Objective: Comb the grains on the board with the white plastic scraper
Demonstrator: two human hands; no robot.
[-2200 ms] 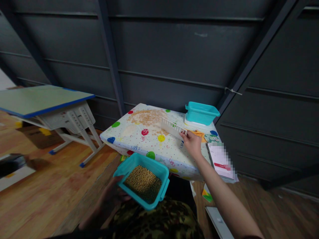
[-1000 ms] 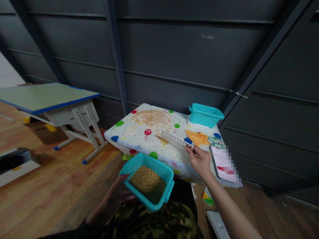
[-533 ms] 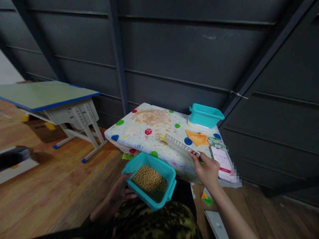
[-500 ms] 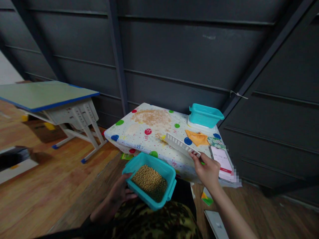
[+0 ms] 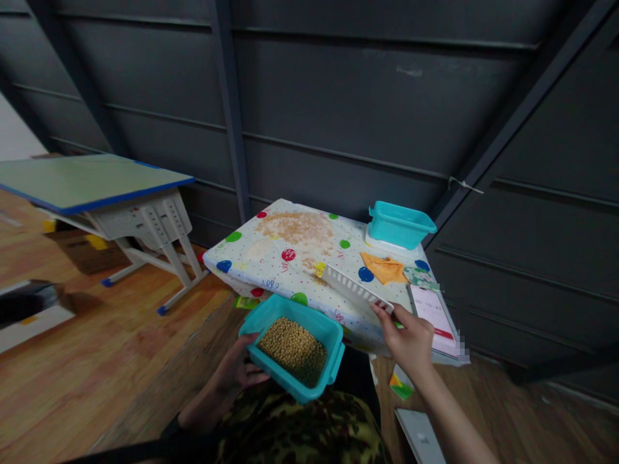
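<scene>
My left hand (image 5: 235,374) grips a teal plastic box (image 5: 293,348) from below, just under the near edge of the small table (image 5: 271,274). The box is filled with tan beans. My right hand (image 5: 410,336) pinches one end of a white slotted strip (image 5: 355,289), which lies slanted across the tablecloth near the front edge. A few beans lie beside the strip's far end. A wider patch of spilled beans (image 5: 295,227) covers the far part of the cloth.
A second teal box (image 5: 401,225) stands on a white lid at the table's far right. An orange cloth (image 5: 384,267) and a phone (image 5: 435,312) lie at the right. A green-topped desk (image 5: 91,187) stands left on the wooden floor.
My right hand has drawn the white strip toward me across the cloth, from the middle to near the front edge. The teal box in my left hand has shifted slightly right.
</scene>
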